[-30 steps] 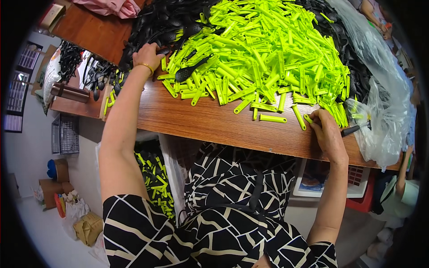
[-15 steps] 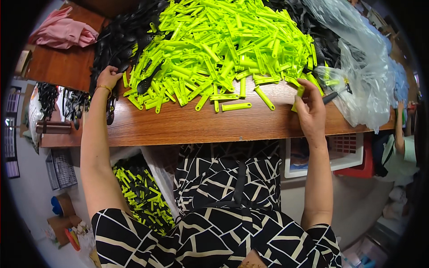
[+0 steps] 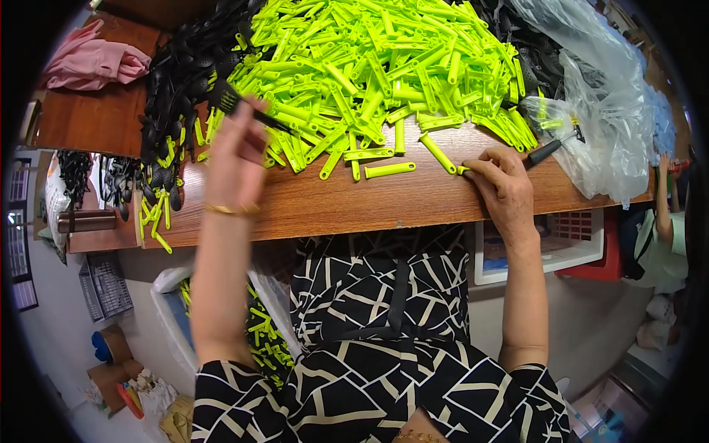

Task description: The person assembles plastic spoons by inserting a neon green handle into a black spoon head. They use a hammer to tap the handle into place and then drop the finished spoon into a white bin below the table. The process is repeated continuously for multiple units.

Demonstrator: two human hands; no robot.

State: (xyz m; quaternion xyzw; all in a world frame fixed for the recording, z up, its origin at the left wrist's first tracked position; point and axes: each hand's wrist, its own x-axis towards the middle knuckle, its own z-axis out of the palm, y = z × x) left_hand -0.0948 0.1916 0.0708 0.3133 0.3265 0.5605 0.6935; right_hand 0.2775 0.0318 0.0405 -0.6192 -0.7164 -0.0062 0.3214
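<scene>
Blurred by motion, my left hand is closed on a black slotted turner at the left side of the heap. The turner's slotted head points up and left, and its thin shank points right. My right hand is low over the table, its fingertips pinching a lime-green handle; only a small end of that handle shows. Just left of these fingertips lies another green handle on the wood. A big heap of green handles spreads over the table in front of both hands.
Black utensil parts are piled left of the heap. Clear plastic bags lie at the right, with a black-handled tool beside them. Below the table edge are a white crate and a lined container of pieces.
My left hand has come away from the black pile, moving right with a black slotted turner. My right hand has moved slightly left and down, still holding a green handle.
</scene>
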